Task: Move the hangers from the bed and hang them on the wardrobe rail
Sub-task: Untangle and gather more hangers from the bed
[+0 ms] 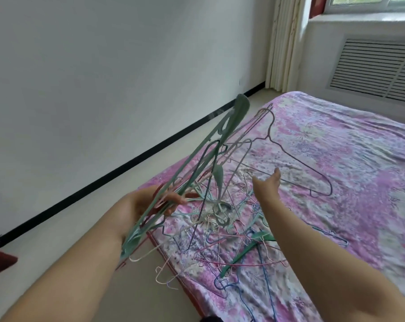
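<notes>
1. Many thin hangers [231, 231] lie tangled on the bed [336, 159], at 6 o'clock of the head view.
2. Left hand [148, 205], at 8 o'clock, has fingers curled around a bundle of green hangers [197, 163], lifted and tilted towards 12 o'clock.
3. Right hand [267, 184] reaches over the pile with spread fingers and holds nothing.
4. One dark hanger [296, 159] lies apart, at 2 o'clock of the pile.

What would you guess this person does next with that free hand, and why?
Probably the right hand comes down onto the purple hanger lying alone on the bed and adds it to the bunch gripped by the left hand. The right hand is open, empty and stretched toward it.
</notes>
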`<action>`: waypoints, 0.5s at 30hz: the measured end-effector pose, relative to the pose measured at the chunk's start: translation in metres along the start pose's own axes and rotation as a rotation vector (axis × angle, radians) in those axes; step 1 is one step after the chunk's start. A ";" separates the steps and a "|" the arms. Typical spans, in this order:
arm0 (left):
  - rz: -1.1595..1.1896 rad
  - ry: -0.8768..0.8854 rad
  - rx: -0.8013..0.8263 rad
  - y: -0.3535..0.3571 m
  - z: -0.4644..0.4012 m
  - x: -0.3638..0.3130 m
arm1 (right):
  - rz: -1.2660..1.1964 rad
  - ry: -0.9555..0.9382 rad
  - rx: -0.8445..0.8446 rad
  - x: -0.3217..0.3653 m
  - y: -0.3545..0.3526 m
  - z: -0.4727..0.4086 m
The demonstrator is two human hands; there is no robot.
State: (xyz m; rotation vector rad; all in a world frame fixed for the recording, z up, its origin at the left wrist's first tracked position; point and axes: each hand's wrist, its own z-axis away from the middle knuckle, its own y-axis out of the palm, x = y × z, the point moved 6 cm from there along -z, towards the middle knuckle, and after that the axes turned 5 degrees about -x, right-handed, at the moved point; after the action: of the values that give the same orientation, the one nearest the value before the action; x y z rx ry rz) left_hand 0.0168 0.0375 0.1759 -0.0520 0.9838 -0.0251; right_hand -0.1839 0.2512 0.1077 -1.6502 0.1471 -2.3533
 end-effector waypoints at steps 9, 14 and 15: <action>-0.205 -0.033 0.012 -0.008 0.038 0.022 | -0.147 0.101 -0.067 0.003 -0.009 0.002; -0.259 -0.023 -0.001 -0.013 0.054 0.032 | -0.924 0.275 0.075 0.013 -0.011 -0.005; -0.260 -0.042 -0.007 -0.016 0.055 0.036 | -1.008 0.301 0.109 0.019 -0.013 -0.002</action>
State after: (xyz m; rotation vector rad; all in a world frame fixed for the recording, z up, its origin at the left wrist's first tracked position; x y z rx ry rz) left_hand 0.0828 0.0220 0.1770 -0.1859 0.9300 -0.2579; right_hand -0.1937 0.2581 0.1272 -1.4806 -0.9550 -3.2024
